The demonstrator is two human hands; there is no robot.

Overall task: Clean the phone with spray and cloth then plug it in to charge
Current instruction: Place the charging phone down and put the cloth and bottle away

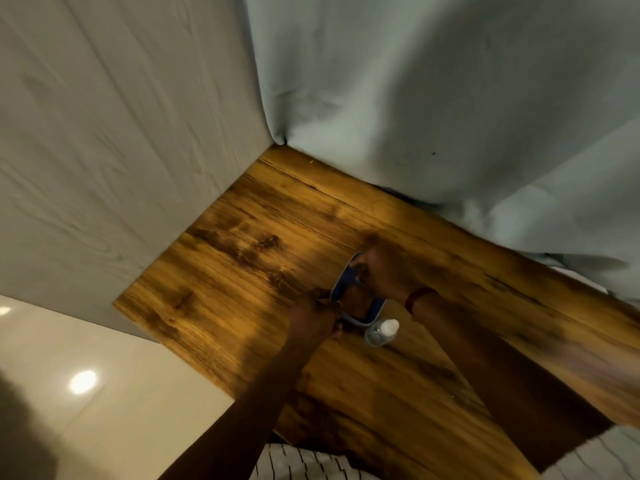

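A phone [360, 308] in a blue case lies flat on the wooden table [242, 244], its dark screen facing up. My left hand [311, 320] grips its near left edge. My right hand [381, 271], with a red band at the wrist, is curled over the phone's far end and covers that part. A small clear spray bottle [381, 332] with a white cap lies on its side just right of the phone's near corner, touching neither hand. I see no cloth or charging cable; the picture is blurred around the fingers.
A pale green curtain [450, 116] hangs along the table's far edge and a grey wood-grain panel [104, 150] stands on the left. Glossy light floor tiles [104, 375] lie below the table's left edge. A striped garment [304, 462] shows at the bottom.
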